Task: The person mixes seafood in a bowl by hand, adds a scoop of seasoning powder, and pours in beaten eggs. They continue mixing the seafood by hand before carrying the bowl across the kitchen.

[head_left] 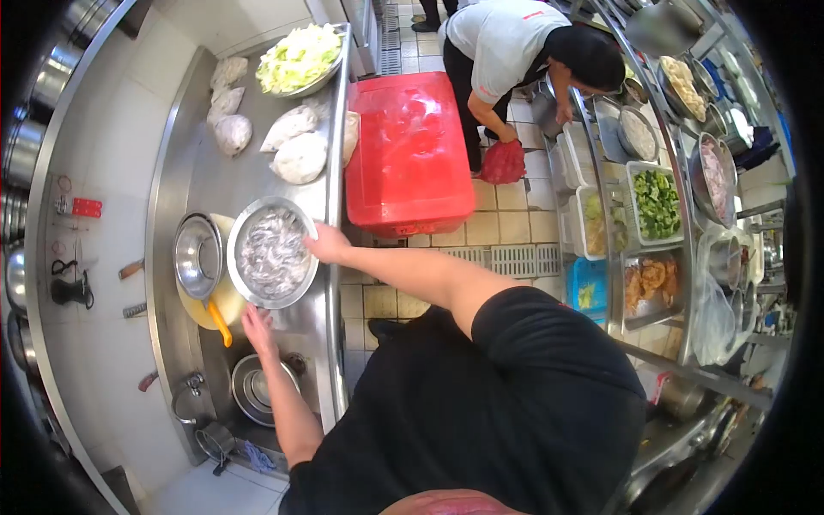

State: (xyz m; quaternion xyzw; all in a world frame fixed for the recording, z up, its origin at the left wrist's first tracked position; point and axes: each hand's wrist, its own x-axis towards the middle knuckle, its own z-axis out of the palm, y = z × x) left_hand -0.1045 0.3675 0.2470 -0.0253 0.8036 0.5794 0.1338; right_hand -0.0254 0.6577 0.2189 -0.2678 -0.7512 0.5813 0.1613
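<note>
A round metal bowl (275, 252) filled with grey, shiny pieces of food is over the steel counter. My right hand (326, 245) grips its right rim. Just below the bowl's lower rim is my left hand (257, 326), its fingers slightly apart and holding nothing that I can make out. An empty-looking metal strainer or bowl (197, 256) rests on a pale round board (190, 302) left of the filled bowl, near an orange handle (220, 324).
Bags of pale food (300, 157) and a bowl of chopped greens (300, 60) are farther up the counter (193, 163). A red bin (410, 154) stands beside it. Another person (515, 51) bends by the food shelves, holding a red bag (503, 161). A sink basin holds metal bowls (255, 390).
</note>
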